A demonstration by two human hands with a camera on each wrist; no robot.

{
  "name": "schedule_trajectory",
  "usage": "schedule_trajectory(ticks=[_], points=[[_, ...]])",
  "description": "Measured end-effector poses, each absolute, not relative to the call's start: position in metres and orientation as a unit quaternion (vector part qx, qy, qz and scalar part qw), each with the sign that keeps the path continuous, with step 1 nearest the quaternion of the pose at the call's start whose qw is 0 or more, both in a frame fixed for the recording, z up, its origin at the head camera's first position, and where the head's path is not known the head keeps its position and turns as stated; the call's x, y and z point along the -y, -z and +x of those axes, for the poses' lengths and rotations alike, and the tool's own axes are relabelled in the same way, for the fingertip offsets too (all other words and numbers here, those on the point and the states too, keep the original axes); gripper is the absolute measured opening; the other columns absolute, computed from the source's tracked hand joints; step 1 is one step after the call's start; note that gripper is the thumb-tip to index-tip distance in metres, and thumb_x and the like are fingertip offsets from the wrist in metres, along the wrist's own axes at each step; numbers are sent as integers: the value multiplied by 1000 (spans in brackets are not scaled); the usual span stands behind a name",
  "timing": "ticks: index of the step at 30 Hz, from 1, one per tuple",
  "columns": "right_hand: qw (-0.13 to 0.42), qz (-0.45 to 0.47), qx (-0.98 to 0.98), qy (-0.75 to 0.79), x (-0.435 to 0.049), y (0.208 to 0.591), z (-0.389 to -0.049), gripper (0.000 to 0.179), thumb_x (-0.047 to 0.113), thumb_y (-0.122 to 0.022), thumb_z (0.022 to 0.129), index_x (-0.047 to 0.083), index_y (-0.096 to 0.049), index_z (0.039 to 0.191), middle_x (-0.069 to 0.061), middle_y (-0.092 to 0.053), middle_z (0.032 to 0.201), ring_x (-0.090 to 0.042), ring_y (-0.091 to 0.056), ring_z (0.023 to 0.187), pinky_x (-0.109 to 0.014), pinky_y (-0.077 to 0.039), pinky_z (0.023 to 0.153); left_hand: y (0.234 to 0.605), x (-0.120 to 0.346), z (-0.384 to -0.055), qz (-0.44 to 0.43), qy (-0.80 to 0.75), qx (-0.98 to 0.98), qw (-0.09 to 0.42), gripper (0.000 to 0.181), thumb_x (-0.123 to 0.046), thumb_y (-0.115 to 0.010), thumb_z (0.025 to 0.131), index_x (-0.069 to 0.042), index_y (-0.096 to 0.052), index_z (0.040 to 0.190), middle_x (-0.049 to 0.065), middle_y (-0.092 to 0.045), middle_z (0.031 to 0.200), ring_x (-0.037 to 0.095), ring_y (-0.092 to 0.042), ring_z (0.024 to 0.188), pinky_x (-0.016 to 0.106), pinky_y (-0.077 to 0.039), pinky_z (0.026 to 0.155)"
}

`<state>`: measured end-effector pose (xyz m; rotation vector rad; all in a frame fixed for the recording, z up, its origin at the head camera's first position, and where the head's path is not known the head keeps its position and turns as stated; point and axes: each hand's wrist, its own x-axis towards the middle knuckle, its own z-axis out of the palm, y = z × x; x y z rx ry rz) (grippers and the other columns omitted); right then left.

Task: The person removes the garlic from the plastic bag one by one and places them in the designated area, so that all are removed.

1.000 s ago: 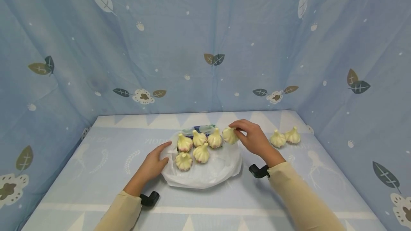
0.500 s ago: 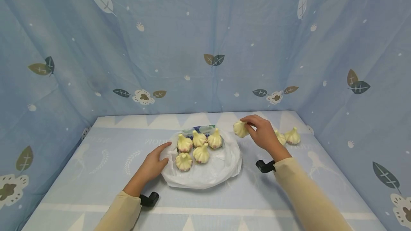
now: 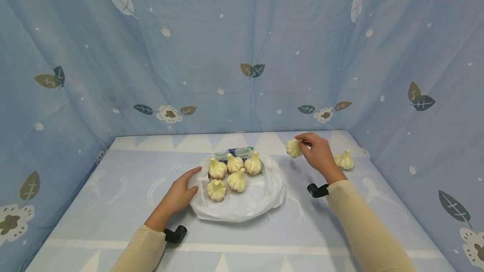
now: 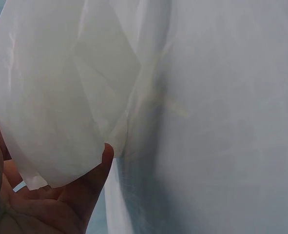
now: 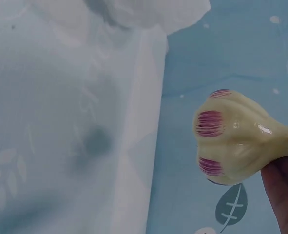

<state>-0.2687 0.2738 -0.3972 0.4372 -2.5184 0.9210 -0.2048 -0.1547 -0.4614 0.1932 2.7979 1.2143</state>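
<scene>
Several glossy cream garlic bulbs with purple-streaked bases, such as this garlic bulb (image 3: 236,180), sit in an opened white plastic bag (image 3: 253,205) mid-table. My left hand (image 3: 179,194) rests against the bag's left side, thumb and fingers spread apart; in the left wrist view, the plastic (image 4: 61,97) drapes over the palm side. Off to the right of the bag, my right hand (image 3: 317,152) pinches one garlic bulb (image 3: 293,148) by its stem, above the table's back part. Up close, that held garlic bulb (image 5: 236,139) shows its streaked base facing left.
A loose garlic bulb (image 3: 345,160) stands on the table at the right, beyond my right wrist. The table (image 3: 113,217) has a pale blue patterned cover. Patterned blue curtains (image 3: 211,53) enclose the back and sides.
My right hand has carried the garlic bulb rightward and slightly back, from over the bag's right rim. It now hides one of the two loose bulbs. My left hand has stayed put.
</scene>
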Motion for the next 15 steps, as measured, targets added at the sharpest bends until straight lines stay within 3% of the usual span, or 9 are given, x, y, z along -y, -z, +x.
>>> schedule_trajectory(ticks=[15], points=[[174, 68, 928, -322, -300, 407, -281, 27, 7, -55, 95, 4, -65, 120, -17, -63, 123, -34, -62, 112, -45, -55, 91, 459, 154, -204, 57, -396, -915, 47, 58, -10, -52, 94, -18, -37, 150, 17, -33, 156, 38, -29, 144, 59, -30, 113]])
